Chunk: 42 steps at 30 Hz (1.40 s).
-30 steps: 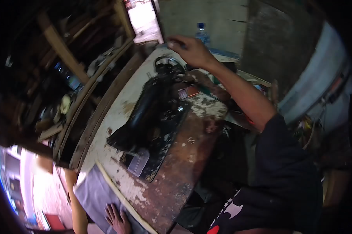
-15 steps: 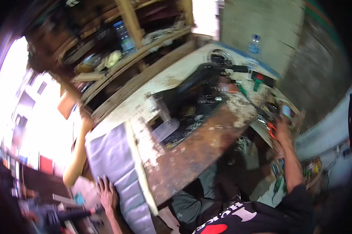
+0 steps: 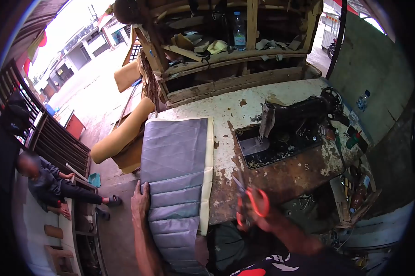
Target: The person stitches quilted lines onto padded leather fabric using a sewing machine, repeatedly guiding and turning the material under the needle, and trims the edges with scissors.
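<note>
A grey quilted panel of sheet material (image 3: pixel 173 152) with stitched lines and a cream backing edge lies at the table's left side and hangs over the front. My left hand (image 3: pixel 141 204) rests along its left edge, fingers stretched out and touching it. Over the table's front edge my right hand (image 3: pixel 260 218) is closed on orange-handled scissors (image 3: pixel 258 202); their blades point up and left, a little right of the panel. The right fingers are somewhat blurred.
A black sewing machine (image 3: pixel 295 122) stands on the worn table (image 3: pixel 226 184). Behind is a wooden shelf (image 3: pixel 207 60) with scraps and a bottle. Tan rolled material (image 3: pixel 125 133) lies left. A wooden tray (image 3: pixel 368 198) holds tools at right. A person (image 3: pixel 46 184) sits far left.
My right hand has brought the scissors from the tray at the right to near the panel. My left hand stays by the panel's left edge. The head view has turned left.
</note>
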### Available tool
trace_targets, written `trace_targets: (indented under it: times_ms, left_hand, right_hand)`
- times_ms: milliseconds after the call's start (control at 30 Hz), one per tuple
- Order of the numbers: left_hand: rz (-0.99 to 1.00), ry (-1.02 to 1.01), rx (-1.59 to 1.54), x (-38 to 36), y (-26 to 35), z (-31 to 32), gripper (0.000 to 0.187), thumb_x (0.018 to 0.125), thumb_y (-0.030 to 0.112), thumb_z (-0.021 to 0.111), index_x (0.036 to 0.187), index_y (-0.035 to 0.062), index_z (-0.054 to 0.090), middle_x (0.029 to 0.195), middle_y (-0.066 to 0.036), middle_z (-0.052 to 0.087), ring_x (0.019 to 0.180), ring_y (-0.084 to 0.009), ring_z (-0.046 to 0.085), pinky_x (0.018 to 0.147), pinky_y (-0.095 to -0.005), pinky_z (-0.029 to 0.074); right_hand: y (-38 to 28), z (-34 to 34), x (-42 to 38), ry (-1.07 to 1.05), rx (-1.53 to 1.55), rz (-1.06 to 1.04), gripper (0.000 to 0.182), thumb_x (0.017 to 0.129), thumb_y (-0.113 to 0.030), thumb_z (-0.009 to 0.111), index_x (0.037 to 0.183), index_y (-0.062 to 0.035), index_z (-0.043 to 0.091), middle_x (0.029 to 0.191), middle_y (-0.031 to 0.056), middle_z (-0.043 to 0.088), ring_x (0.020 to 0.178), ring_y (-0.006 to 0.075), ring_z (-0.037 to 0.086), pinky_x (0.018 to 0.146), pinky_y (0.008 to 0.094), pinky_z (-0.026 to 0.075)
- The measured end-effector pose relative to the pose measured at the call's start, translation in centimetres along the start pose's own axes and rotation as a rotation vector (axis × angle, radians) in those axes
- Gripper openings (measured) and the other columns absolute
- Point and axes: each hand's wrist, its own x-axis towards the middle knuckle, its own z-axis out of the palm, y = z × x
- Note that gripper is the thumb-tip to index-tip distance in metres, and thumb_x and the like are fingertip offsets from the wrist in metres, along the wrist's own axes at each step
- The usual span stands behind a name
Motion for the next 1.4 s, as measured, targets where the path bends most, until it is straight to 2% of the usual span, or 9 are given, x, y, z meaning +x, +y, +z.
trace_targets:
  times_ms: [167,367,433,533,667,867,933,1133,1400]
  left_hand:
    - [-0.03,-0.026,0.025,-0.2,0.3,-0.3,0.074,0.102,0.064,0.046,0.155,0.0136,0.047,0.138,-0.035,0.058,0.13,-0.0514,0.056,0.109,-0.053,0.044]
    - [0.127,-0.04,0.105,3.2,0.9,-0.2,0.072,0.104,0.056,0.044,0.158,0.0079,0.039,0.146,-0.032,0.054,0.135,-0.0491,0.052,0.113,-0.0501,0.043]
    - [0.272,0.009,0.168,6.4,0.1,1.4,0.073,0.105,0.052,0.042,0.16,0.0053,0.034,0.155,-0.03,0.044,0.141,-0.0464,0.046,0.116,-0.0489,0.039]
    - [0.173,0.012,0.223,6.5,7.7,1.5,0.074,0.105,0.053,0.04,0.162,0.0073,0.031,0.165,-0.029,0.029,0.154,-0.041,0.029,0.125,-0.0553,0.022]
    - [0.244,0.011,0.433,3.6,9.8,5.5,0.073,0.106,0.057,0.034,0.166,0.0156,0.027,0.171,-0.024,0.017,0.159,-0.043,0.011,0.125,-0.0663,0.002]
    - [0.851,-0.214,0.469,-6.4,10.0,4.6,0.065,0.106,0.051,0.041,0.164,0.0237,0.033,0.171,-0.018,0.023,0.159,-0.0399,0.017,0.124,-0.068,0.007]
    - [0.985,-0.285,0.447,-10.3,9.3,4.0,0.063,0.106,0.05,0.043,0.164,0.0288,0.033,0.172,-0.014,0.024,0.159,-0.0365,0.02,0.124,-0.0692,0.009]
    - [1.273,-0.592,0.316,-20.4,8.4,3.6,0.064,0.103,0.059,0.048,0.16,0.0303,0.041,0.17,-0.005,0.031,0.159,-0.0297,0.024,0.126,-0.0656,0.004]
    - [1.162,-0.661,-0.109,-21.8,9.1,3.9,0.043,0.098,0.027,0.068,0.135,0.0062,0.067,0.153,-0.017,0.053,0.144,-0.0286,0.05,0.123,-0.0501,0.035]
  right_hand:
    - [-3.6,4.6,5.6,0.012,-0.571,-0.629,0.04,0.105,-0.041,0.062,0.13,-0.0113,0.052,0.088,0.0042,0.059,0.067,0.0157,0.062,0.052,0.0333,0.054]
    - [-8.4,-1.2,-4.6,-0.143,-0.279,-1.13,0.05,0.094,-0.022,0.076,0.135,-0.0069,0.051,0.085,0.001,0.062,0.065,0.0089,0.058,0.062,0.0273,0.052]
    - [-8.5,-5.0,-8.2,0.383,-0.338,-1.115,0.05,0.098,-0.03,0.072,0.136,-0.0043,0.054,0.086,0.0057,0.066,0.068,0.0166,0.063,0.064,0.0316,0.054]
    - [-12.3,-13.2,-12.2,1.322,-1.355,-1.186,0.043,0.101,-0.033,0.067,0.134,-0.0078,0.06,0.096,0.0098,0.073,0.082,0.0286,0.072,0.074,0.0415,0.057]
    - [-14.1,-29.1,-20.5,1.807,-1.452,-0.504,0.04,0.102,-0.027,0.064,0.136,-0.0074,0.06,0.117,0.0207,0.073,0.111,0.0394,0.07,0.088,0.0465,0.054]
    - [-15.0,-38.9,-24.6,1.675,-1.541,-0.031,0.034,0.102,-0.025,0.064,0.125,-0.0004,0.067,0.122,0.0229,0.071,0.114,0.0392,0.069,0.093,0.0454,0.053]
    - [-14.3,-32.4,-21.1,1.479,-1.522,-0.769,0.036,0.103,-0.023,0.063,0.129,0.0015,0.066,0.119,0.0221,0.072,0.109,0.0345,0.071,0.093,0.0434,0.053]
    - [-11.5,-10.6,-6.5,0.512,-1.228,-0.642,0.045,0.103,-0.029,0.067,0.135,0.0016,0.062,0.12,0.0171,0.073,0.112,0.0212,0.069,0.095,0.0323,0.053]
    - [-9.4,-4.6,6.8,0.528,-1.406,-0.605,0.085,0.085,-0.029,0.084,0.153,-0.0003,0.041,0.138,0.0263,0.062,0.124,0.0378,0.064,0.106,0.045,0.049]
